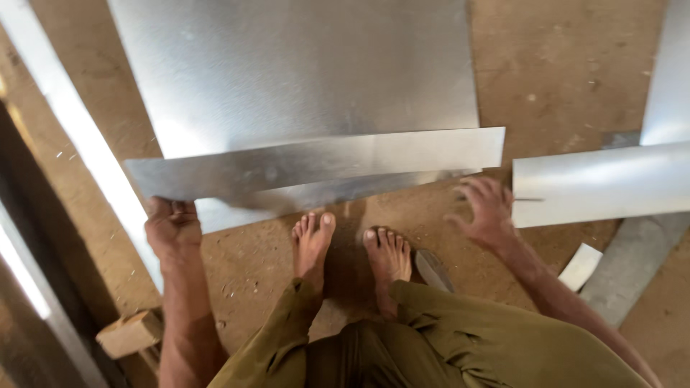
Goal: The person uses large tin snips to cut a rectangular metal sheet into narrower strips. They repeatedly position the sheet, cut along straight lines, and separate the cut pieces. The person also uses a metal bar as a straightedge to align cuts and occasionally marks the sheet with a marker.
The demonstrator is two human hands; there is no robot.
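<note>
Two bare hands work over sheet metal on a dirt floor (560, 65), seen from above past the person's bare feet (352, 251) and olive trousers (431, 345). The left hand (172, 226) is closed around the left end of a long metal strip (323, 162), fingers curled over its edge, lifting that end off the ground. The strip runs to the right, slightly tilted, and lies across the near edge of a large sheet (287, 72) spread flat on the floor just ahead of the toes. The right hand (485, 208) is open, fingers spread and bent, holding nothing; it hovers just below the strip's right end and just beside the left edge of a second sheet (604, 183), whether touching it I cannot tell. A pale offcut (581, 264) lies near the right forearm. A wooden block (129, 333) sits by the left elbow, and a bright narrow strip (79, 129) runs along the left side.
</note>
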